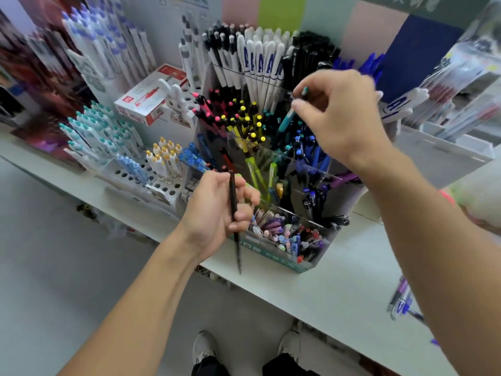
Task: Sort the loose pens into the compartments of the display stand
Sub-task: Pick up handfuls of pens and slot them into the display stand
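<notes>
Two shoes (245, 348) stood nearest, on the grey floor. Above them the left hand (217, 213) gripped one dark pen (234, 218), held nearly upright in front of the clear display stand (311, 256) on the white shelf (325, 294). A few loose pens (402, 302), blurred beyond counting, lay on the shelf to the right. Farther back, the right hand (344, 115) pinched one teal pen (291, 112) over a middle compartment of teal-capped pens.

Head camera looks down, close over display stand (273, 253).
</notes>
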